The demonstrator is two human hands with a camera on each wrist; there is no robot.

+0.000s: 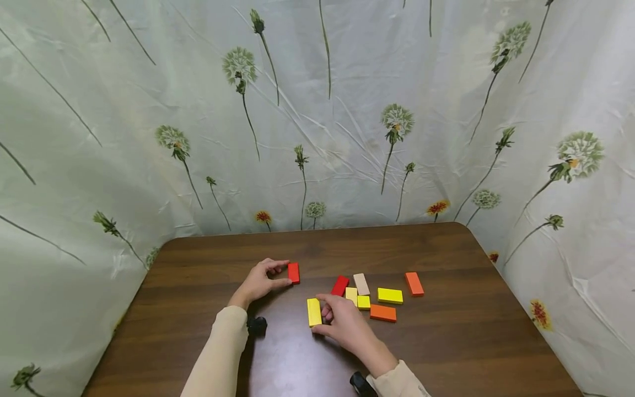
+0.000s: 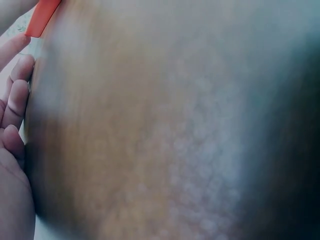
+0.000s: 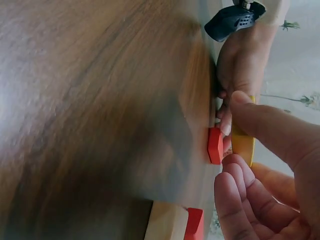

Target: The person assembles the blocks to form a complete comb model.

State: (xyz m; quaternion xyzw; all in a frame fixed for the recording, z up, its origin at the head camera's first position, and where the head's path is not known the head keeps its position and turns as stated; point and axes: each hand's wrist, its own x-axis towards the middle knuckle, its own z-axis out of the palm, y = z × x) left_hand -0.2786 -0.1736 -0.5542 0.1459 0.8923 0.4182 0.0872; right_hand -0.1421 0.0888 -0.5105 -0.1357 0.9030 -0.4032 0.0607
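My left hand point(image 1: 260, 282) pinches a red block point(image 1: 294, 273) between thumb and forefinger at the left of the loose blocks. An end of that red block point(image 2: 42, 20) shows at the top left corner in the left wrist view. Nearer to me, my right hand point(image 1: 349, 325) holds a yellow block point(image 1: 314, 312) by its two ends, thumb at the near end and fingertips at the far one. In the right wrist view the yellow block point(image 3: 243, 149) is raised off the tabletop, with the left hand point(image 3: 242, 62) behind it.
Right of my hands several blocks lie flat on the brown wooden table point(image 1: 446, 353): a red block point(image 1: 339, 285), a pale wood block point(image 1: 361, 284), a yellow block point(image 1: 389, 296), an orange block point(image 1: 383, 313) and others. A flowered curtain point(image 1: 347, 165) hangs behind the table.
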